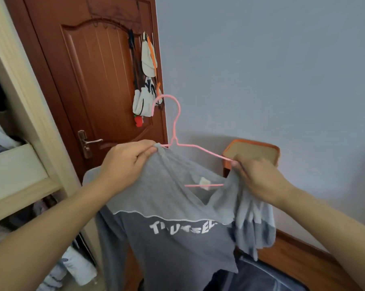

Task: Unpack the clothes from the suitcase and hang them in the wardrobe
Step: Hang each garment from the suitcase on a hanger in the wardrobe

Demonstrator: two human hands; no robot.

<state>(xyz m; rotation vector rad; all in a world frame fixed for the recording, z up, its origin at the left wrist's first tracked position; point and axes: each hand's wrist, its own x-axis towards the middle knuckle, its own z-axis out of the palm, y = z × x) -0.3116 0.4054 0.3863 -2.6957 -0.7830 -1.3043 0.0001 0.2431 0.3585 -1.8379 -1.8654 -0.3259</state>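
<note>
A grey T-shirt (169, 238) with white lettering across a darker lower panel hangs in front of me, partly threaded onto a pink wire hanger (175, 131). My left hand (127, 162) pinches the shirt's collar at the hanger's neck. My right hand (255, 177) grips the shirt's other shoulder together with the hanger's right arm. The hanger's lower bar shows through the neck opening. The wardrobe (24, 164) stands open at the left, with clothes inside. A dark fabric mass, possibly the suitcase (261, 276), lies at the bottom, mostly hidden by the shirt.
A brown wooden door (97, 85) stands behind the hanger, with caps and bags (147, 80) hung on its hooks. An orange-rimmed box (253, 152) sits against the pale blue wall at right. Wooden flooring runs along the wall at lower right.
</note>
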